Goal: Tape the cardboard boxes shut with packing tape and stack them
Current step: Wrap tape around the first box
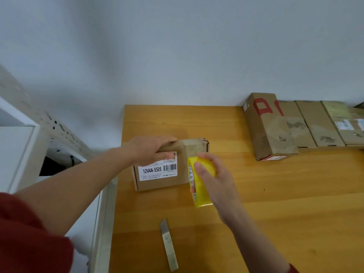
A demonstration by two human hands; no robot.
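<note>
**Taping the small box: strip being laid, cut still to come**

Head view: The box (183, 160), with a white barcode label on top, lies on the bench (275, 213) near its left edge. The left grip (149, 148) clamps the box at its 10 o'clock corner, fingers curled over the far edge and thumb on the label. At the box's 3 o'clock, touching its near right edge, the right grip (214, 178) is wrapped round the yellow tape (202, 196), thumb across the roll's face. A glossy band crosses the box top near its right end; it looks like tape, though I cannot tell whether it is joined to the roll.

A knife (168, 245) lies at the box's 6 o'clock, well apart. More boxes (307, 125) stand in a row at 2 o'clock against the wall.

The step in hand seems to be sealing this box. Next, the strip likely needs pulling taut down the near side, pressing flat, then cutting, so the knife must be fetched. Stacking is not yet begun.
</note>
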